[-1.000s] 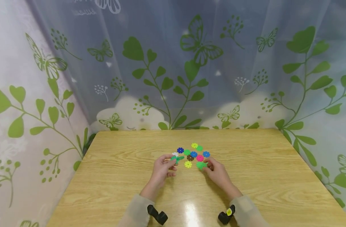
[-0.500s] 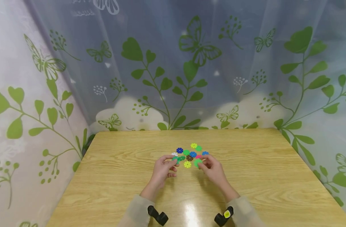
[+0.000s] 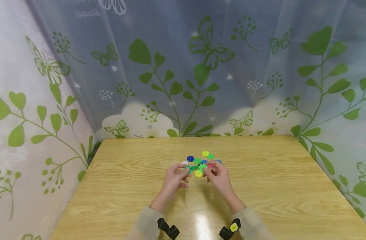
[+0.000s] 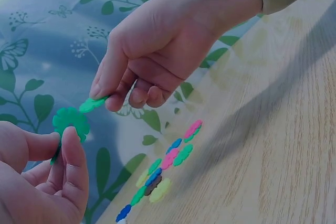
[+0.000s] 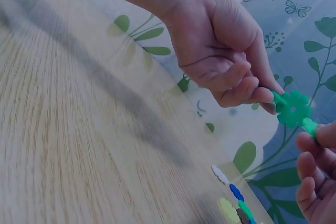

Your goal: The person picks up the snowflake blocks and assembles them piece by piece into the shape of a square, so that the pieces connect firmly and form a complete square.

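My left hand point(image 3: 173, 181) pinches dark green interlocking discs point(image 4: 71, 121), toy pieces with notched, flower-like rims. One disc faces up with a small centre hole, and another is slotted to it at an angle, partly behind the fingers. Between thumb and fingers, my right hand point(image 3: 220, 179) holds a lighter green disc point(image 3: 203, 167). In the right wrist view, that light green disc point(image 5: 310, 126) meets the rim of the dark green disc point(image 5: 293, 109); whether they touch or interlock I cannot tell. Both hands are raised above the table.
On the wooden table point(image 3: 135, 196) lie several loose discs beyond the hands, including a dark blue disc point(image 3: 190, 159), a white disc point(image 3: 185, 162) and yellow discs point(image 3: 205, 153). Some are partly hidden by the hands. A leaf-patterned curtain point(image 3: 177, 83) stands behind the table.
My right hand has carried the light green disc leftward, closer to the dark green discs. My left hand has stayed nearly in place, still pinching its pieces.
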The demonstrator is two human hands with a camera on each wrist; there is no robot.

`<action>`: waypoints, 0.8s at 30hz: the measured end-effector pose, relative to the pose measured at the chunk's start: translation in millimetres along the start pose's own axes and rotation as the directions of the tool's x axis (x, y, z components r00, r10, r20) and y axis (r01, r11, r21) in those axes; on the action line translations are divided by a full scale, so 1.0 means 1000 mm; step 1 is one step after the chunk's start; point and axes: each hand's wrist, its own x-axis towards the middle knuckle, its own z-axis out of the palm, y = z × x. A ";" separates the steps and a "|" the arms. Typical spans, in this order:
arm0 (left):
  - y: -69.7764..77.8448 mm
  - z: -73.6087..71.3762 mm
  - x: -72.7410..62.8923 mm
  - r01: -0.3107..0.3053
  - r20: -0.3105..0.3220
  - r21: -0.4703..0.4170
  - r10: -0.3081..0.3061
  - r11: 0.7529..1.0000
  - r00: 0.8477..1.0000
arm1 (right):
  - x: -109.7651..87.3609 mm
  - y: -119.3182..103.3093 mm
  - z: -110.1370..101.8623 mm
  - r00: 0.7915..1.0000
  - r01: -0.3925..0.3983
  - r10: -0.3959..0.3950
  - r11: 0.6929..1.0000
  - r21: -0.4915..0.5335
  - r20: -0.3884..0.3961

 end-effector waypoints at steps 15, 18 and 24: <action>-0.001 0.001 0.002 0.003 -0.031 0.024 -0.002 1.000 1.000 | 0.005 0.015 0.004 0.996 -0.093 0.093 0.993 0.068 0.002; -0.002 0.001 0.001 -0.006 -0.031 0.038 0.007 0.999 0.999 | 0.007 0.022 0.004 0.993 -0.117 0.116 0.991 0.071 0.009; -0.003 0.004 -0.002 -0.040 -0.043 0.052 0.042 0.998 0.998 | 0.006 0.028 0.006 0.996 -0.086 0.085 0.996 0.035 0.021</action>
